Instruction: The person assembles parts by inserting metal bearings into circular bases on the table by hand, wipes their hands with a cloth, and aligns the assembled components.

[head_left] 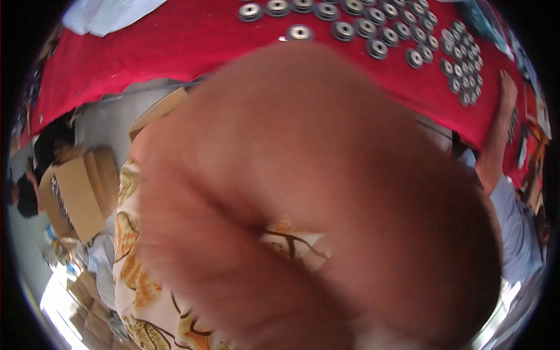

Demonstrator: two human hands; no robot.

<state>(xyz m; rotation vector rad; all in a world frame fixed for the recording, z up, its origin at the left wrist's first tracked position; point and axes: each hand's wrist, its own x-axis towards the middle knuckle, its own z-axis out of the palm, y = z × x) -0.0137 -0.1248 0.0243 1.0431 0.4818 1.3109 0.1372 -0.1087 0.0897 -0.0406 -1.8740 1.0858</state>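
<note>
A bare bent arm, which I take to be my right arm (396, 204), fills the middle of the view very near the camera. Motion smears it, and its fingers cannot be made out, nor whether they hold anything. Below and to its left shows the cream cloth (137, 286) with a brown and orange leaf pattern over my body. My left hand is not visible. Beyond the arm, several round metal wheels (300, 33) with dark rims and pale hubs lie on the red cloth (146, 49) of the table.
A co-worker's hand (507, 87) rests at the table's right edge, above a grey-blue shirt (516, 233). Pale blue fabric (108, 13) lies at the far left. On the left, an open cardboard box (84, 195) stands near other people, with stacked cartons (90, 318) behind.
</note>
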